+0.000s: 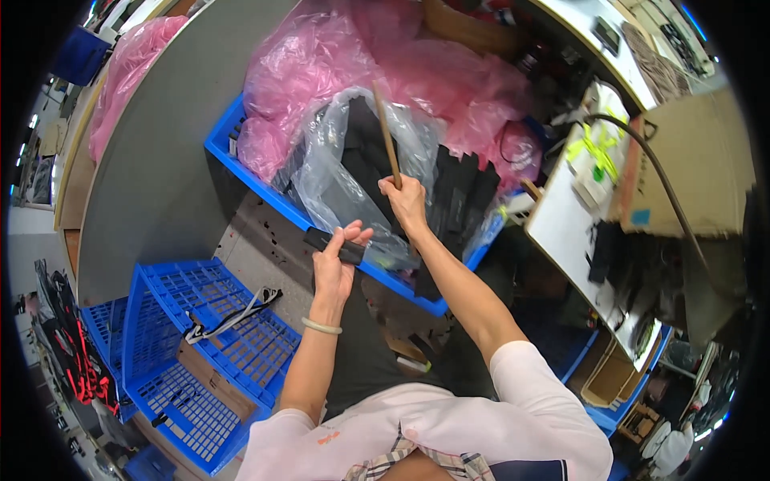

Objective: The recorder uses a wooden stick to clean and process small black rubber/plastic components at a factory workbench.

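Observation:
My right hand is closed round the lower end of a thin brown wooden stick, which points up and away over a clear plastic bag. In my left hand is a flat black strip, pinched between thumb and fingers above the near edge of a blue crate. The clear plastic bag lies open inside that crate, with dark flat pieces in it. More black strips lie to the right of the bag, beyond my right wrist.
Pink plastic sheeting heaps behind the bag. A grey panel stands at left, with blue mesh crates below it. At right are a white table, a cardboard box and a curved dark tube.

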`<state>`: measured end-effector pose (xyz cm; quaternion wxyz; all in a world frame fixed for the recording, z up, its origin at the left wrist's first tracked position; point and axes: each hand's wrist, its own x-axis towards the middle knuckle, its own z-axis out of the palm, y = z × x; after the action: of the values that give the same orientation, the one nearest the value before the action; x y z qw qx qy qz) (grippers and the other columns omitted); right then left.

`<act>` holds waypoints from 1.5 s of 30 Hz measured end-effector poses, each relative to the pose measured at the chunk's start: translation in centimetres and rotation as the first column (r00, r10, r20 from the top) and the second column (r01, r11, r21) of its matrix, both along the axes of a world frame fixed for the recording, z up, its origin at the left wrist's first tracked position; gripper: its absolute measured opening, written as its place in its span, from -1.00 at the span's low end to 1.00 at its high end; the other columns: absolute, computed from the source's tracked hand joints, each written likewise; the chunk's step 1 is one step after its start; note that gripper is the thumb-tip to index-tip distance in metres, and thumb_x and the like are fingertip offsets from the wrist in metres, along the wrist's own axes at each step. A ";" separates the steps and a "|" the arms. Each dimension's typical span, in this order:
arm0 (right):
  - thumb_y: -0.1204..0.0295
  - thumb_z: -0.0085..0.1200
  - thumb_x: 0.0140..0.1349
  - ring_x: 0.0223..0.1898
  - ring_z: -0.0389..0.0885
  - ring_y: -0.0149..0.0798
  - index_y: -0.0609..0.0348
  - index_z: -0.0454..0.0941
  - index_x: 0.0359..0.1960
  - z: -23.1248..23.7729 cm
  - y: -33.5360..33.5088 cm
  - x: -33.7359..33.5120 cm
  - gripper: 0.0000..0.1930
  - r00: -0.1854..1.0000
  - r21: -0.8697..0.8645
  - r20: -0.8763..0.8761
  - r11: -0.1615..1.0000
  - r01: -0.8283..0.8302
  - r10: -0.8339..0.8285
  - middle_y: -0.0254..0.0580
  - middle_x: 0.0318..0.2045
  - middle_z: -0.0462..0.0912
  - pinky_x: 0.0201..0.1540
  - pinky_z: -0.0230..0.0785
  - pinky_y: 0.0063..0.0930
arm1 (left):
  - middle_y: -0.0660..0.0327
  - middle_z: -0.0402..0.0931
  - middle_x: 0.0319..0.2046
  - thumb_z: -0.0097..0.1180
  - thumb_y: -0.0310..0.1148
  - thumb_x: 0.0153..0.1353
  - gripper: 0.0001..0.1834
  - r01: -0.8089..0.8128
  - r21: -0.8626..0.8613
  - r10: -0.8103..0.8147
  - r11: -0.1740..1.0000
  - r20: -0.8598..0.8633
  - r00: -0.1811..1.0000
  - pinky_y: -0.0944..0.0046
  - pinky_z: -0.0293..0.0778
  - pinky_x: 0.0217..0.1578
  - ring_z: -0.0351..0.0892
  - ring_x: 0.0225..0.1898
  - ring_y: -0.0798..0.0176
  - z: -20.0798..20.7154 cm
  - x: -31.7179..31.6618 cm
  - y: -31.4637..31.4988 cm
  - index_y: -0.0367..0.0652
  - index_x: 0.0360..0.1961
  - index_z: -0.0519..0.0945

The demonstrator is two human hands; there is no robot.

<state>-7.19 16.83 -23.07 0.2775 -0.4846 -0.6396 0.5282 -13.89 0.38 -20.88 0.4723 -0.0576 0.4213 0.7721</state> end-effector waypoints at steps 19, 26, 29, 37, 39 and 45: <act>0.53 0.15 0.09 -0.61 0.34 -0.64 0.27 0.56 -0.49 4.2 1.2 3.7 -0.93 0.873 -0.139 -0.366 0.947 0.291 -0.322 -0.44 -0.65 0.47 -0.58 0.12 -0.70 | -0.16 0.40 0.05 0.09 -0.37 0.22 -0.51 0.244 0.099 -0.233 0.965 -0.113 0.966 0.15 0.48 -0.04 0.53 -0.03 -0.01 -0.4 -3.1 8.5 -0.42 0.11 0.34; 0.53 0.17 0.08 -0.79 0.14 -0.68 0.21 0.56 -0.43 13.5 -2.5 9.9 -0.95 0.814 -0.273 -0.546 0.961 0.050 -0.197 -0.51 -0.68 0.43 -0.75 -0.12 -0.74 | 0.12 0.51 -0.22 0.12 -0.45 0.19 -0.57 0.174 0.202 -0.119 0.964 -0.259 0.958 0.21 0.54 -0.21 0.55 -0.24 0.23 10.5 0.4 8.0 -0.35 0.07 0.40; 0.51 0.17 0.10 -0.75 0.21 -0.64 0.21 0.56 -0.43 13.6 -3.6 10.6 -0.94 0.807 -0.159 -0.549 0.975 0.154 -0.217 -0.51 -0.68 0.41 -0.72 -0.02 -0.71 | 0.22 0.53 -0.44 0.10 -0.58 0.13 -0.64 0.117 0.184 -0.016 0.976 -0.475 0.880 0.33 0.52 -0.46 0.53 -0.51 0.36 11.8 1.4 8.7 -0.32 -0.01 0.45; 0.48 0.13 0.14 -0.69 0.25 -0.63 0.23 0.54 -0.43 16.3 -5.3 15.1 -0.92 0.791 -0.015 -0.542 0.945 0.328 -0.283 -0.50 -0.63 0.42 -0.65 0.07 -0.72 | 0.14 0.54 -0.51 0.13 -0.46 0.13 -0.77 0.223 0.039 -0.181 0.974 -0.460 0.869 0.37 0.41 -0.58 0.49 -0.62 0.32 14.5 2.7 7.4 -0.33 -0.19 0.50; 0.49 0.13 0.15 -0.72 0.25 -0.62 0.22 0.53 -0.41 15.7 -5.4 15.2 -0.93 0.724 -0.084 -0.623 0.946 0.313 -0.295 -0.50 -0.64 0.43 -0.69 0.07 -0.72 | 0.17 0.53 -0.49 0.25 -0.37 0.07 -0.67 0.354 0.067 -0.295 0.933 -0.424 0.856 0.38 0.41 -0.57 0.51 -0.62 0.31 15.2 6.1 6.6 -0.33 -0.18 0.49; 0.48 0.13 0.15 -0.60 0.33 -0.58 0.26 0.54 -0.39 13.8 -6.8 15.0 -0.91 0.812 0.032 -0.534 0.955 0.296 -0.234 -0.45 -0.60 0.46 -0.54 0.19 -0.67 | 0.26 0.46 -0.55 0.32 -0.47 -0.02 -0.65 0.253 0.100 -0.222 0.962 -0.250 0.942 0.37 0.39 -0.63 0.45 -0.69 0.35 13.1 9.1 6.2 -0.29 -0.21 0.47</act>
<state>7.77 10.02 -9.27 0.5392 -0.3899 -0.4945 0.5592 -4.81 6.61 -7.74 0.5113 0.1173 0.4268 0.7366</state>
